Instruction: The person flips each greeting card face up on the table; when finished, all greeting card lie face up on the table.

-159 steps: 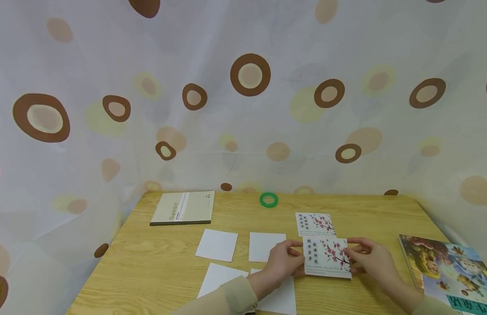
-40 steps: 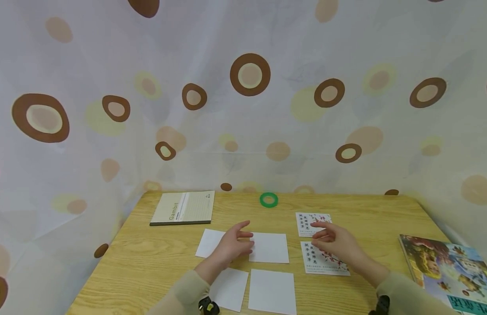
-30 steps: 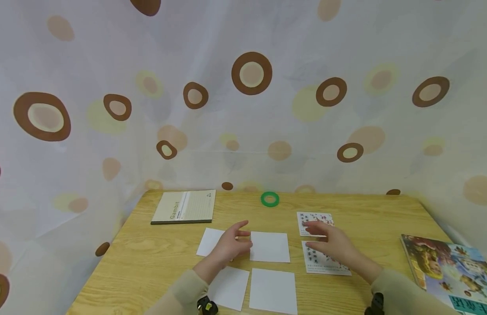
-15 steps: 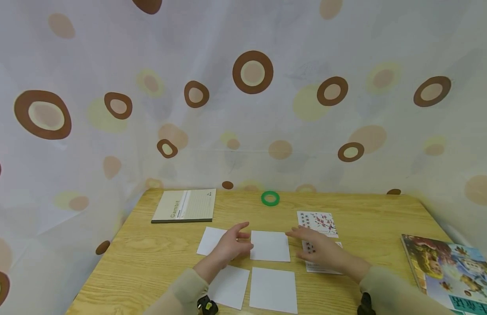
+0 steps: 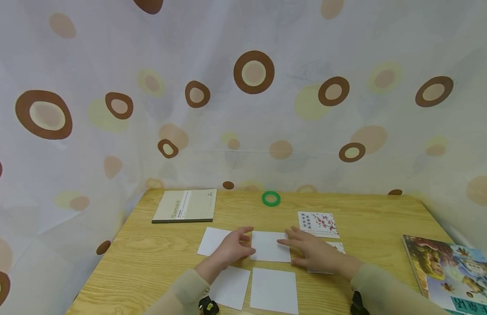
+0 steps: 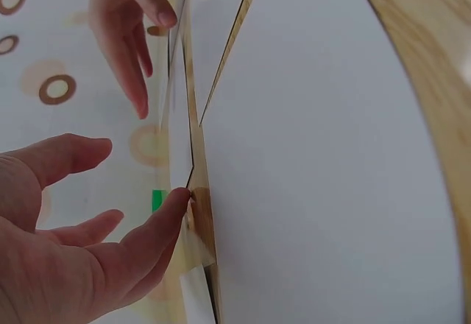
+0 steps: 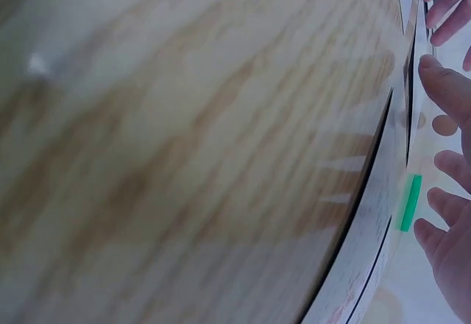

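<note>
My left hand (image 5: 232, 246) hovers at the left side of a blank white square card (image 5: 266, 246), fingers loosely bent. In the left wrist view, its thumb and fingers stand apart with nothing between them. My right hand (image 5: 318, 253) reaches over the same card's right edge with fingers spread, and it holds nothing. Beneath that hand lies a printed card (image 5: 338, 246), mostly hidden. Just behind is another printed card (image 5: 319, 224) with pink blossom and dark characters. More blank cards lie around: one behind my left hand (image 5: 213, 240), one nearer (image 5: 231, 288) and one in front (image 5: 273, 291).
A green tape roll (image 5: 271, 198) lies near the table's back edge. At the back left is a beige notebook (image 5: 184, 205), and at the right a colourful picture book (image 5: 450, 271). A dotted curtain (image 5: 227, 109) hangs behind the wooden table (image 5: 137, 267).
Earlier both hands held the near printed card; it was laid down and released. My left hand moved left, and my right hand then slid left from the printed cards to the white card's edge.
</note>
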### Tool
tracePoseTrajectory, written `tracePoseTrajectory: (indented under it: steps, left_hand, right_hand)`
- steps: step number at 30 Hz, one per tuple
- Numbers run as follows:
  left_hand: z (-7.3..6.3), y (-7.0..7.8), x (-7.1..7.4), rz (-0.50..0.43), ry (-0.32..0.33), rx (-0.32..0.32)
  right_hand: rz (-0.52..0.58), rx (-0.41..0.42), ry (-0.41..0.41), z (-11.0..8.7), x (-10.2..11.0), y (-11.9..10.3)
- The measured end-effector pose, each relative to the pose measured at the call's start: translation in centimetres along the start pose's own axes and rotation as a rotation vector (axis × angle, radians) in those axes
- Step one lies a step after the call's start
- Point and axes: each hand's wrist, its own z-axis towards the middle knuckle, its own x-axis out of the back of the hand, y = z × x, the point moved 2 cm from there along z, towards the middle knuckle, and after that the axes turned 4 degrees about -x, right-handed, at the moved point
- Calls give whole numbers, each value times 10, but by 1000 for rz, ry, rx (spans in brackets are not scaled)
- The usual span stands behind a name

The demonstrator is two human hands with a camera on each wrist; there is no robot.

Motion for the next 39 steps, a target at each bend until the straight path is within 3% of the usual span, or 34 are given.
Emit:
tracePoseTrajectory:
  steps: [9, 13, 27, 39]
  left_hand:
    - [0, 4, -5, 131, -3, -28]
    - [0, 6, -7, 146, -12, -29]
    - [3, -3, -3, -36, 19, 69]
    - [4, -5, -2, -82, 20, 67]
  right_hand:
    - [-30, 49, -28, 3, -4, 5]
    - [-40, 56, -43, 4, -4, 5]
    - [-47, 134, -21, 3, -6, 4]
    - [29, 95, -57, 1, -4, 7]
